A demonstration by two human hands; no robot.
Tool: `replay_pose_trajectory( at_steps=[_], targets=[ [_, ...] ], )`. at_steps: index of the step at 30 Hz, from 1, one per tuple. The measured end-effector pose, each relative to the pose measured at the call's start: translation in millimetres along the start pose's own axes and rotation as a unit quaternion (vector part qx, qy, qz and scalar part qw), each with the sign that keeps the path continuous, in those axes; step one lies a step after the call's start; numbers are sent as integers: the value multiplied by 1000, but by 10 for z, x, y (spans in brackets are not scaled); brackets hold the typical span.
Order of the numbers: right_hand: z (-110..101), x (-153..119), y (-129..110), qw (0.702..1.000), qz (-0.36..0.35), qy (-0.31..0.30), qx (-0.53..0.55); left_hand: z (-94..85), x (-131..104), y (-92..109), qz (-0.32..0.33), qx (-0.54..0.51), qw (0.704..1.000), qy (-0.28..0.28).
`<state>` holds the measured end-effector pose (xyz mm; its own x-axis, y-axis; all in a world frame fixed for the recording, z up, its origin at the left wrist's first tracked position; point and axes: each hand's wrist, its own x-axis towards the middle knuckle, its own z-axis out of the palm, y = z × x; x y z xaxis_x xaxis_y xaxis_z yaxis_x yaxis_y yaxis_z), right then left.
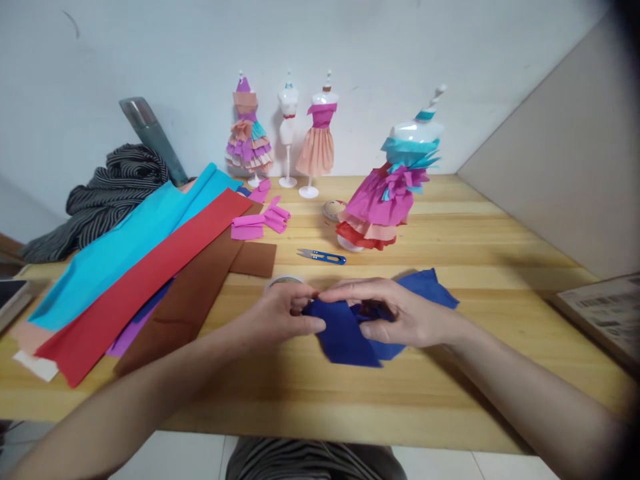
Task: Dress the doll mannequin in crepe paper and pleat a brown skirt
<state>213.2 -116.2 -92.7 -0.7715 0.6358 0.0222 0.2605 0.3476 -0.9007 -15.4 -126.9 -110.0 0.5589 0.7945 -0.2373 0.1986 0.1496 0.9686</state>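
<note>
Crepe paper [346, 340], dark blue, is front and centre over the wooden table [295, 410]: left hand [280, 310] pinching its left edge, right hand [413, 312] gripping nearer its middle! Its long axis runs roughly side to side, more blue showing behind the right hand, and thread snips [327, 257] lying just beyond, clear of the fingers.

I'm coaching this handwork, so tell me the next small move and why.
Perhaps spread the blue sheet a little: the left hand pinches its edge, the right hand grips it close by, and it looks bunched there.
</note>
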Motion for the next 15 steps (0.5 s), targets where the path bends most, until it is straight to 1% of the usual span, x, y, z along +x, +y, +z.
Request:
replay_pose_trajectory(
  at_steps=[1,3,7,10,12,15],
  targets=[
    [7,-9,4,1000,9,9,12,20,1,-8,-6,-11,1000,-15],
    [24,-25,27,999,25,21,32,47,-1,-13,-22,-35,999,-14],
    [34,-34,93,998,36,31,49,51,3,-10,-42,-68,997,14],
    [-18,-16,143,997,52,43,43,37,8,-1,-60,-77,994,45],
    [-74,2,173,995,72,51,57,36,3,13,-62,-134,987,59],
    [-147,21,206,987,101,48,112,53,-20,39,-62,-241,965,87]
  ],
)
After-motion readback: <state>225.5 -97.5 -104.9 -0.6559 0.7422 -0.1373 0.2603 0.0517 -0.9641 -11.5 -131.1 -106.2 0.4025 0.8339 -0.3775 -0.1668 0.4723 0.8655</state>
